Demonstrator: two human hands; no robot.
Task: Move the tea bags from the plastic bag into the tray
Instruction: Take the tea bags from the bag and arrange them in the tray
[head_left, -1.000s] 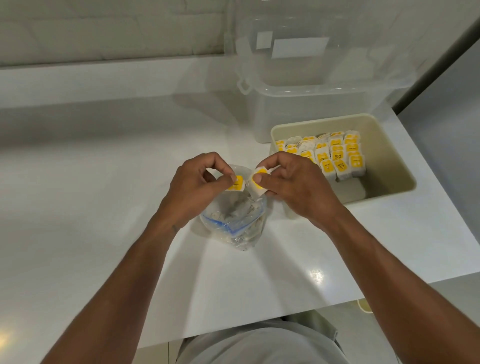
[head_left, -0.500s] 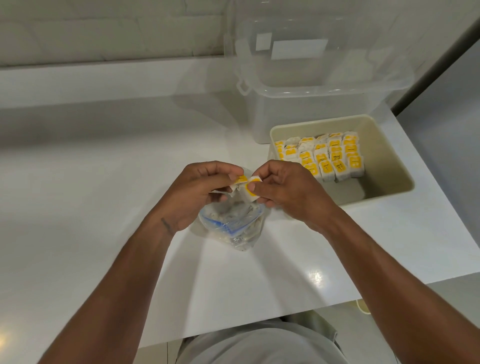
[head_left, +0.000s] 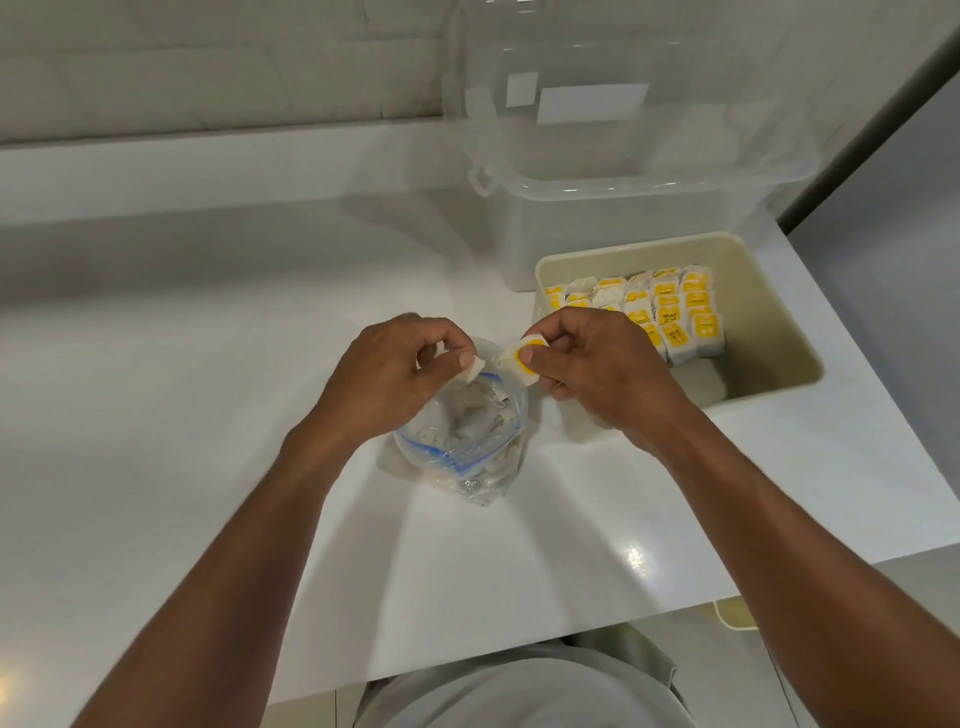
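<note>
White countertop (head_left: 182, 415) fills most of the view, w/ a pale tiled wall (head_left: 208, 62) behind it. At rear right we note a clear storage bin (head_left: 623, 208). It stands directly behind the tray (head_left: 763, 322), and we cannot tell whether the two touch.

Tray: beige, rectangular, right of ctr, near the counter's right edge. Tea bags (head_left: 670, 306) w/ yellow labels stand packed in rows along its far side.

Plastic bag (head_left: 467, 441): approx. ctr of the counter, just left of the tray, mouth open upward, blue zip strip visible. More pale tea bags lie inside (count not readable).

Left hand (head_left: 384, 379): held over the bag mouth. Thumb and forefinger pinch a white tea bag (head_left: 474, 371); the remaining fingers are curled in toward the palm.

Right hand (head_left: 608, 369): held over the bag's right rim, between bag and tray. Thumb and forefinger pinch a yellow-label tea bag (head_left: 522, 361); the other fingers are curled beneath it.

We see the two pinched bags close together but slightly apart, both above the bag mouth and outside the tray.

Both forearms are bare. At the bottom edge we see a grey garment (head_left: 519, 691).
</note>
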